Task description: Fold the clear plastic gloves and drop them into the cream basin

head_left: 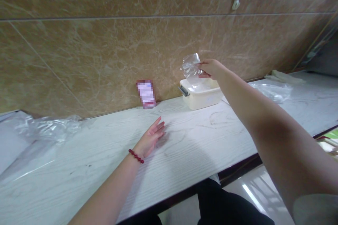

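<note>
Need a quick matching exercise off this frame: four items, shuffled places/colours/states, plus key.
Column 1
1. Right hand
2. Plastic box
3. Bead bracelet
4. Left hand

Column 2
A. Dark red, worn
B. Empty, over the counter with fingers extended
C. Gripping a clear plastic bag
D. Cream, with a grey latch

Pairs: 1-C, 2-D, 3-A, 4-B
</note>
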Available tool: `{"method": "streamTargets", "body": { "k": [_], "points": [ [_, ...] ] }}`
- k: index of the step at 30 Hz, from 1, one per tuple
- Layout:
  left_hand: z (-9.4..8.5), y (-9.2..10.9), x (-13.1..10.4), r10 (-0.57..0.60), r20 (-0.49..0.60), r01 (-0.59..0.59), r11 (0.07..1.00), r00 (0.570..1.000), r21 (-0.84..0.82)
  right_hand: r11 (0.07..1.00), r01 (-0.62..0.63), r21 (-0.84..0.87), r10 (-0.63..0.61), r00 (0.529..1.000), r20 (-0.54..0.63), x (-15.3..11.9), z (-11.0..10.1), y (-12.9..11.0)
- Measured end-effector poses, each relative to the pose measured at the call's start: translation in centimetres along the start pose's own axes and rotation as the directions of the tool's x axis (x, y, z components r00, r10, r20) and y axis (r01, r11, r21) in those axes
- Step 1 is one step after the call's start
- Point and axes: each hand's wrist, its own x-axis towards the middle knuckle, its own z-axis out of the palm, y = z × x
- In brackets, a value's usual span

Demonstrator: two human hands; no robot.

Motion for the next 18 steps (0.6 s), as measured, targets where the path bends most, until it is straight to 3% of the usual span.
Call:
{"method": "streamTargets", "body": {
  "k": [4,8,14,18],
  "points": [
    [-0.1,-0.1,0.0,0.000,0.006,0.000,1.000,1.000,0.009,0.993,-0.102,-0.058,0.107,0.990,0.088,1.7,-1.1,0.8],
    [0.1,0.0,-0.1,-0.009,-0.015,0.009,1.000,1.000,0.009,0.971,-0.230,-0.067,0.236,0.967,0.092,3.6,-1.5,2.8],
    [0.6,0.3,-0.3,0.011,-0.005,-0.011,1.000,1.000,0.024,0.931,-0.345,-0.123,0.359,0.926,0.119,4.3,-0.5,5.8],
    [0.6,0.2,-0.2,0.012,-0.003,-0.012,0.999,1.000,0.035,0.874,-0.412,-0.259,0.449,0.887,0.104,4.2,0.2,6.9]
  ]
}}
